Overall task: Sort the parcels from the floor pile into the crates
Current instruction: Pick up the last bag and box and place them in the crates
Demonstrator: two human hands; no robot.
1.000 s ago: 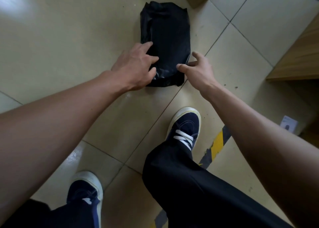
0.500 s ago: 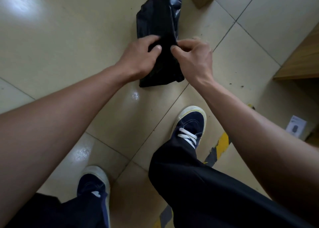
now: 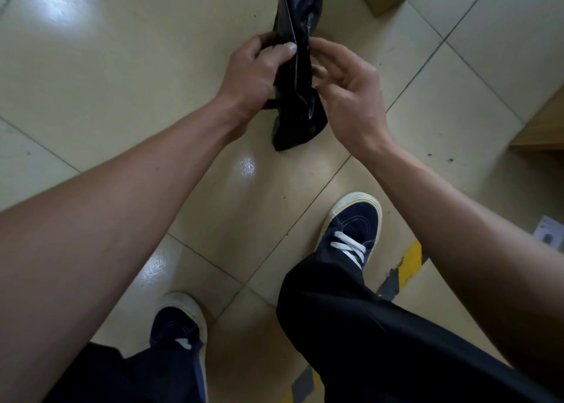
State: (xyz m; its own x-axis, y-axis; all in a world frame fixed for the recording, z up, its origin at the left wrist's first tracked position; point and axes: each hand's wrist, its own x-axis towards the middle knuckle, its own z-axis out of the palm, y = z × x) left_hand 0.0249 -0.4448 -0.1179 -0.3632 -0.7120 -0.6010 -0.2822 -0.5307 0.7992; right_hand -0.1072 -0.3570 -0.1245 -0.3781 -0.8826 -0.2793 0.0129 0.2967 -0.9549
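— Where's the black parcel (image 3: 297, 75)?
— Up off the tiled floor (image 3: 122, 91), between both hands
— Fingers?
— Left hand (image 3: 253, 72) gripping its side, thumb on top; right hand (image 3: 351, 97) curled, fingertips touching it

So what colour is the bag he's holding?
Shiny black parcel, seen best in the head view.

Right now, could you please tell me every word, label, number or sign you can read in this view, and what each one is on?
No text can be read here.
Black parcel, held by the left hand and right hand: no label shows on the side in view.
White card on the floor at the right edge: a dark mark is printed on it, too small and blurred to read.
Yellow-and-black floor tape: stripes only, no words.
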